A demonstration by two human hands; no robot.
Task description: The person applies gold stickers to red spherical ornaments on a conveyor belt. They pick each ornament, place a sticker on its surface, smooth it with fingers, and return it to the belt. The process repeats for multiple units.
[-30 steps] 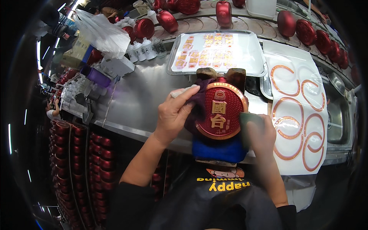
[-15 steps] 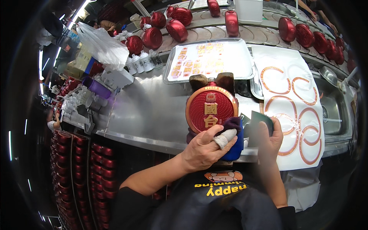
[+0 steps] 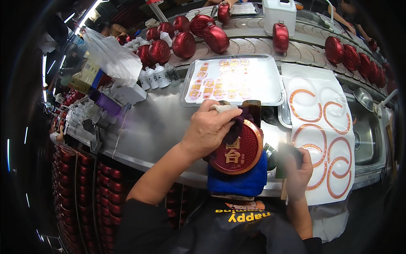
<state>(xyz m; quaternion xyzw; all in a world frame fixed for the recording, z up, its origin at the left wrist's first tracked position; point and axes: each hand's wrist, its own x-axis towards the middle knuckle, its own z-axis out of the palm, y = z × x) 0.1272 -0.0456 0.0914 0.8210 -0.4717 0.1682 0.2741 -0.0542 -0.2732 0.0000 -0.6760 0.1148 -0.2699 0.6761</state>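
Observation:
A round red bottle (image 3: 247,150) with a gold-printed rim and raised gold characters lies tilted on a folded blue towel (image 3: 237,180). My left hand (image 3: 206,129), a white cover (image 3: 224,109) on one finger, is closed on a dark purple cloth (image 3: 234,132) and presses it against the bottle's upper left. The cloth and fingers hide part of the bottle's face and its neck. Right of the bottle, my right hand (image 3: 302,173) is smeared by motion. Its fingers are closed round a dark green flat piece (image 3: 280,170), whose outline is blurred.
Behind the bottle lies a metal tray (image 3: 184,95) with a sheet of gold stickers. A white sheet (image 3: 344,139) with orange ring strips lies right, beside a sink (image 3: 368,148). Beyond, a conveyor (image 3: 249,41) carries red bottles; a co-worker's hand (image 3: 229,2) touches one.
My left hand has moved the cloth from the bottle's lower right up to its upper left edge. My right hand stays at the right, slightly lower. Bottles on the conveyor have shifted right.

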